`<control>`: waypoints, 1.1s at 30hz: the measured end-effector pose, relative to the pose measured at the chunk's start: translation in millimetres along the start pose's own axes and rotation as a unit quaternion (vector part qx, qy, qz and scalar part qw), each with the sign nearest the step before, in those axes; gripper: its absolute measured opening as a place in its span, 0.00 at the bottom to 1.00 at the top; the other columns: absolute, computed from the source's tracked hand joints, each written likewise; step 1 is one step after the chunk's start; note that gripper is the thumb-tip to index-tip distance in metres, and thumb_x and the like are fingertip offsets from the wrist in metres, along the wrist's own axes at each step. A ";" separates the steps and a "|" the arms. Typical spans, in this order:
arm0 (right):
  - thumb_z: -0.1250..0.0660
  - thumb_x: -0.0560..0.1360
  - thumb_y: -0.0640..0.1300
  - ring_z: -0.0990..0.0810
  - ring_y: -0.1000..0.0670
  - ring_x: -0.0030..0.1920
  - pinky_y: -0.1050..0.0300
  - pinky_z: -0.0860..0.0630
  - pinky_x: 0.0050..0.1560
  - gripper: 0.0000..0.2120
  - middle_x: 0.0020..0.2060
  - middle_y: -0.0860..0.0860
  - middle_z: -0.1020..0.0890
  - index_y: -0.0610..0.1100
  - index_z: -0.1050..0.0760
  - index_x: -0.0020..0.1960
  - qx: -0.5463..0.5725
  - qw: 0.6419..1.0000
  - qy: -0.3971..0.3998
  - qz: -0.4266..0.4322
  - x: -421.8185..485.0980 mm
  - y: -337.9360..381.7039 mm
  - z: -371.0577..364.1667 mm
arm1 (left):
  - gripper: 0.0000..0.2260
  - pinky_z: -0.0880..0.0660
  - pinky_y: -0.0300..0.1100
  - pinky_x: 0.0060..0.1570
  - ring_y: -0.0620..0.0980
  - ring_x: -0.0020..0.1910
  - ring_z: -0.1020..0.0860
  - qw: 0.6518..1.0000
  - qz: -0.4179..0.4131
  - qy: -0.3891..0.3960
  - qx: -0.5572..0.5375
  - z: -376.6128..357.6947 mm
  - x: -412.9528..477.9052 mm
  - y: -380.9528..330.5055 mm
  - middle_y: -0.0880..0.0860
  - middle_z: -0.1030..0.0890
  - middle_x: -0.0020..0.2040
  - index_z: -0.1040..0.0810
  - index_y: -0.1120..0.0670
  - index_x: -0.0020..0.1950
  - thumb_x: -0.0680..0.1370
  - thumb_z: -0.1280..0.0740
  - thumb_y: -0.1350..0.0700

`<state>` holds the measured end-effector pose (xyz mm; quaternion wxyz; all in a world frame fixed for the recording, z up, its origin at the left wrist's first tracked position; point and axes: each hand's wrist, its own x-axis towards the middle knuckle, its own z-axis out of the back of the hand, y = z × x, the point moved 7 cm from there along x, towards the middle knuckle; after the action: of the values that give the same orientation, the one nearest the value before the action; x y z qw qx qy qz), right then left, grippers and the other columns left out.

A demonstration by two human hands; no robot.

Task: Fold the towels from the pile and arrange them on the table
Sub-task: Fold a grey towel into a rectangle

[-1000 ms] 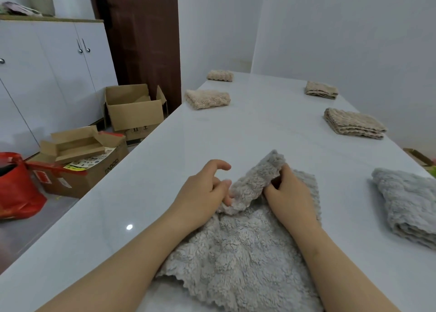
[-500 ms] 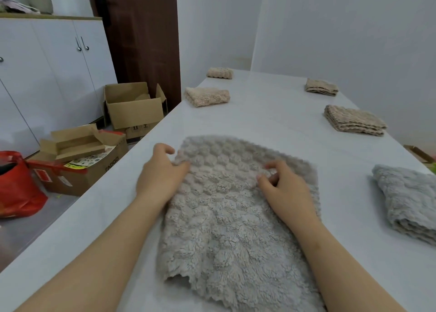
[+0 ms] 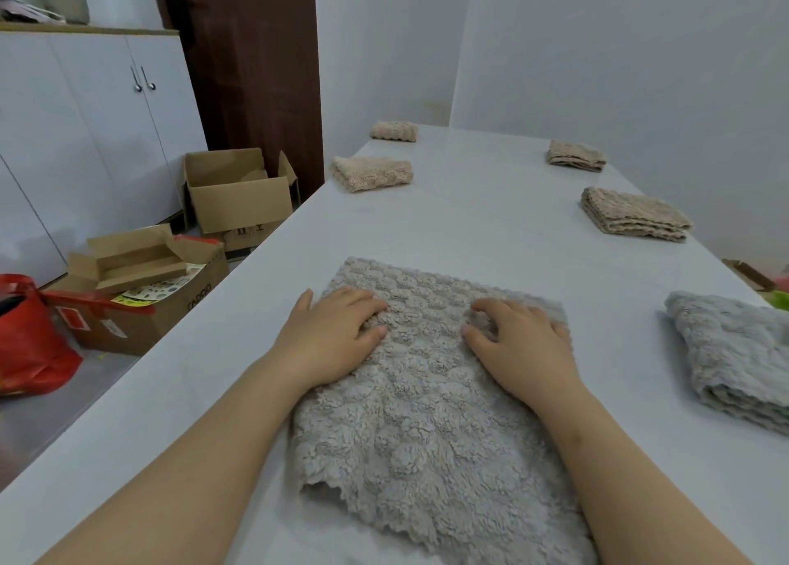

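Both hands, the left hand [image 3: 337,334] and right hand [image 3: 518,342], lie spread, palms down, on the grey towel [image 3: 420,415], which rests flat on the counter [image 3: 491,231] beneath them. To fold well, smooth outward so the far edge beyond the fingertips lies straight, then bring corners together evenly.

The long white table [image 3: 491,231] carries six towels. A spread grey towel [image 3: 427,436] lies flat at 6 o'clock and a folded grey towel [image 3: 734,351] at 3. Well apart lie a folded beige towel [image 3: 634,214] at 2, a second beige towel [image 3: 576,156] at 1, a third beige towel [image 3: 372,173] at 11 and a fourth beige towel [image 3: 393,131] near 12.
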<state>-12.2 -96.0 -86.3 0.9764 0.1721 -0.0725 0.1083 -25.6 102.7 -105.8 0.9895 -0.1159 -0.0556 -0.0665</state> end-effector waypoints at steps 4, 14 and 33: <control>0.41 0.77 0.50 0.29 0.49 0.56 0.54 0.34 0.56 0.11 0.51 0.52 0.23 0.50 0.27 0.57 0.030 0.996 -0.051 0.073 -17.0 24.8 11.3 | 0.09 0.33 0.42 0.54 0.45 0.56 0.27 0.986 -0.040 -0.133 -0.087 34.8 -17.6 -10.5 0.42 0.22 0.53 0.23 0.46 0.56 0.77 0.38 0.49; 0.35 0.73 0.52 0.27 0.60 0.37 0.62 0.29 0.39 0.06 0.35 0.58 0.24 0.55 0.30 0.39 0.115 0.969 0.093 0.197 -74.2 47.0 6.1 | 0.11 0.34 0.24 0.51 0.33 0.51 0.26 0.955 -0.132 -0.025 -0.263 32.7 -97.5 -25.0 0.36 0.20 0.47 0.24 0.37 0.46 0.66 0.32 0.37; 0.37 0.66 0.64 0.37 0.50 0.60 0.55 0.42 0.56 0.30 0.63 0.57 0.32 0.57 0.39 0.64 -0.009 0.977 0.071 0.202 -84.3 55.7 -2.5 | 0.14 0.34 0.41 0.46 0.47 0.42 0.26 0.968 -0.093 -0.232 -0.027 49.0 -99.3 -29.8 0.50 0.18 0.39 0.21 0.56 0.43 0.64 0.40 0.52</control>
<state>-106.6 -59.8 -85.9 0.9385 0.1375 -0.0373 0.3144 -132.4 97.3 -64.3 0.9355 -0.1489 -0.2922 -0.1315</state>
